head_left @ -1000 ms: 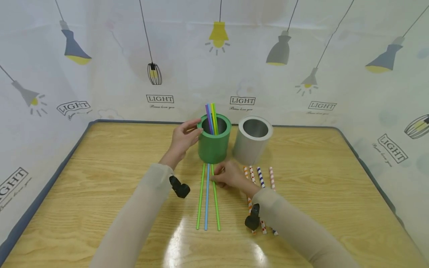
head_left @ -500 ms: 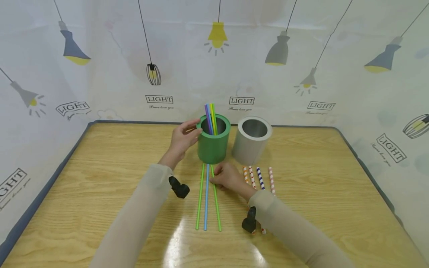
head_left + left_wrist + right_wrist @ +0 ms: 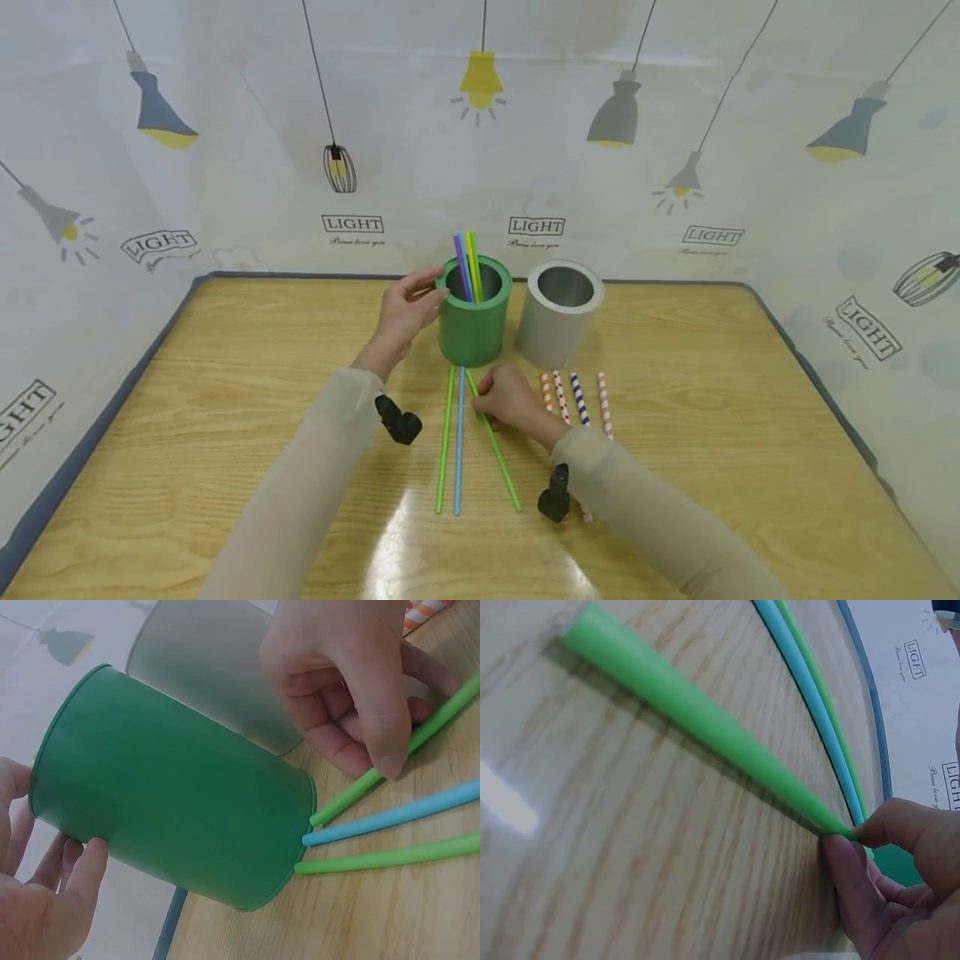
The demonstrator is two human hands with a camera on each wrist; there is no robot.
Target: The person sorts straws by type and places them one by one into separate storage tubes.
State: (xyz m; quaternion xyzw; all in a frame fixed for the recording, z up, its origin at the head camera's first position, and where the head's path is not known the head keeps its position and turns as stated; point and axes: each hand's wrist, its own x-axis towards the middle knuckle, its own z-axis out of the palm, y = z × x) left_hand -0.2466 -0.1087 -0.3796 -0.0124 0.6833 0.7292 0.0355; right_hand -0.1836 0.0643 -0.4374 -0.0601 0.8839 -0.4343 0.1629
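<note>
My left hand [image 3: 401, 317] holds the left side of a green cylindrical cup [image 3: 471, 333] near its rim, thumb and fingers apart on its wall. Several straws [image 3: 470, 265], purple, blue and yellow-green, stand leaning inside that cup. In front of it my right hand [image 3: 513, 400] pinches a green straw [image 3: 675, 705] between thumb and index finger, close to its far end. This straw lies slanted, low over the wooden table. Just left of it lie a blue straw [image 3: 459, 442] and a second green straw [image 3: 444, 442], far ends by the cup's base.
A light grey cup [image 3: 558, 329] stands right of the green one, with no straws showing above its rim. Patterned straws [image 3: 581, 400] in orange, red, blue and pink lie below it, partly hidden under my right forearm. A printed curtain [image 3: 420, 125] borders the table [image 3: 262, 333].
The near end of the pinched green straw has swung to the right, away from the blue one. My left hand stays on the green cup. The view shifts slightly.
</note>
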